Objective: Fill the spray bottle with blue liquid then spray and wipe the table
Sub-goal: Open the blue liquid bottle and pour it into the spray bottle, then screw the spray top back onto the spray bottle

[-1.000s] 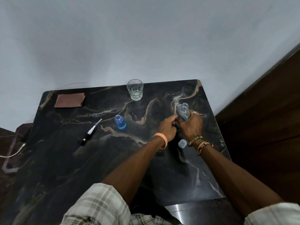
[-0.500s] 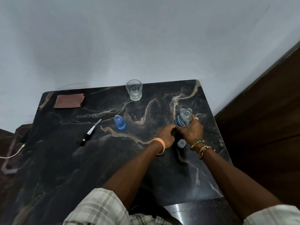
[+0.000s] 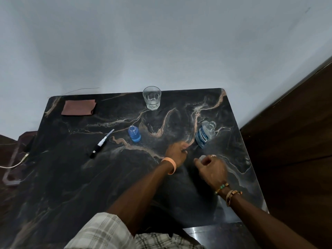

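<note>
Right hand (image 3: 211,168) fingers pinched small clear cap (image 3: 202,157) below uncapped mouthwash bottle (image 3: 204,134); left hand (image 3: 177,153) on surface (image 3: 107,177), fingers curled, grip unclear.

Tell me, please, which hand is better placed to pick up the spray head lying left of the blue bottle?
Left. The left hand is nearer the spray head, lying to its left; the right hand is farther off, fingers curled round the small cap.

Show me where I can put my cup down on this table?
Bare: the near-left table below the sprayer tube, and between the cloth and glass. Crowded: right side, where left hand, right hand, cap and mouthwash bottle cluster.
</note>
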